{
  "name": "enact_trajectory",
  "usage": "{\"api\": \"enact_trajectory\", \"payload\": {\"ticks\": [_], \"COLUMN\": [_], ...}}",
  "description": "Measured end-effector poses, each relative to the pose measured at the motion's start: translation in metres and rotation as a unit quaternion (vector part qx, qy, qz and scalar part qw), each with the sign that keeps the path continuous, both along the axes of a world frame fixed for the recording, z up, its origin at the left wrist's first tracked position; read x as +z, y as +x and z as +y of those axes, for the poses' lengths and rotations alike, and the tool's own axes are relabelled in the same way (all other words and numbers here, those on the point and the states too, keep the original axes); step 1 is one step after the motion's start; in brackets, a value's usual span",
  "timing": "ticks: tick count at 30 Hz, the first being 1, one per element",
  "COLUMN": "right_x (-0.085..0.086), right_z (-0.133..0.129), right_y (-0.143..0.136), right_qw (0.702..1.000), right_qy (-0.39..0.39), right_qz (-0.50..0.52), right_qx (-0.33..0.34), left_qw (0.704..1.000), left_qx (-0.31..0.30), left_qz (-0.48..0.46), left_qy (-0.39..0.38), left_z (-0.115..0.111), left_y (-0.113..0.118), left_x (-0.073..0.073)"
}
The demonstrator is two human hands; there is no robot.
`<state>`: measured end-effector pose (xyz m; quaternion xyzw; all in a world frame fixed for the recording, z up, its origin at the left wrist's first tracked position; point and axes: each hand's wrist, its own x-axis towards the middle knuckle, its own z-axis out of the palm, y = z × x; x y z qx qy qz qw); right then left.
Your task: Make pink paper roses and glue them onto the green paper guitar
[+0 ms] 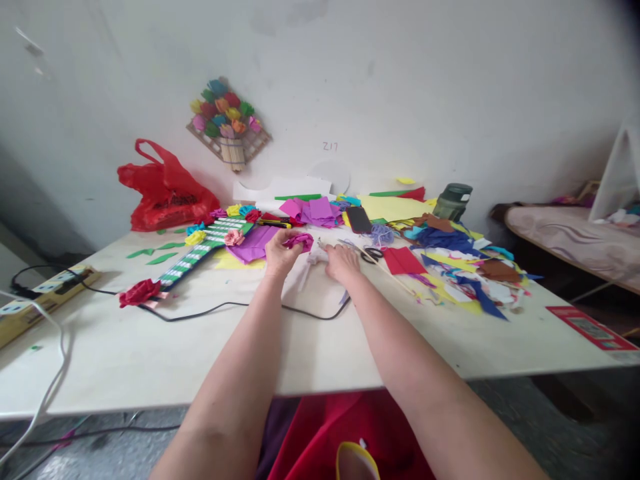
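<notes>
Pinched in the fingers of my left hand [280,253] is a magenta crepe paper flower [300,241], held just above the table. My right hand [343,260] is closed around a pale glue gun [316,255], whose body is partly hidden by my fingers. Its tip is close to the flower, but I cannot tell whether they touch. Black scissors [372,255] and a thin wooden stick [395,272] lie just right of my right hand. To the left, a green-and-white guitar-shaped piece [203,248] carries several paper flowers along its edges.
A black cable [215,308] crosses the table from the power strip [50,293]. Paper scraps [465,257] are heaped at right, near a dark bottle [451,200]. A phone [359,220] lies behind my hands; a red plastic bag [165,190] stands back left.
</notes>
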<state>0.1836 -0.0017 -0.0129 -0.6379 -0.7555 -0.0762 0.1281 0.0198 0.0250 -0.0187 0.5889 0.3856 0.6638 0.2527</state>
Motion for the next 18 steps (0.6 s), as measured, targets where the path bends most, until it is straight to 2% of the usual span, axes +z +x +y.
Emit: {"api": "enact_trajectory", "payload": {"ticks": [5,7,10,12,15,16,18], "right_x": [0.014,0.019,0.023,0.024,0.029,0.030,0.034], "right_z": [-0.002,0.000,0.006,0.009,0.007,0.005,-0.001], "right_y": [0.021,0.032,0.045,0.051,0.056,0.057,0.058], "right_qw": [0.998,0.993,0.970,0.936,0.845,0.818,0.791], "right_qy": [0.009,0.020,0.046,0.044,-0.018,-0.043,-0.086], "right_qz": [0.017,0.069,0.212,0.344,0.532,0.568,0.591], "right_qx": [-0.051,-0.091,-0.109,-0.061,0.051,0.084,0.136], "left_qw": [0.999,0.999,0.999,0.999,0.999,0.999,0.999], "left_qx": [0.039,0.046,0.049,0.042,0.036,0.034,0.017], "left_qz": [0.000,0.005,0.014,0.020,0.031,0.037,0.050], "left_qy": [0.004,0.004,0.008,0.009,0.012,0.011,-0.003], "left_z": [-0.002,-0.003,-0.003,-0.003,-0.003,-0.003,-0.003], "left_y": [-0.002,-0.003,-0.002,-0.001,-0.001,-0.001,-0.002], "left_x": [0.001,0.001,-0.001,-0.002,-0.003,-0.003,-0.004]}}
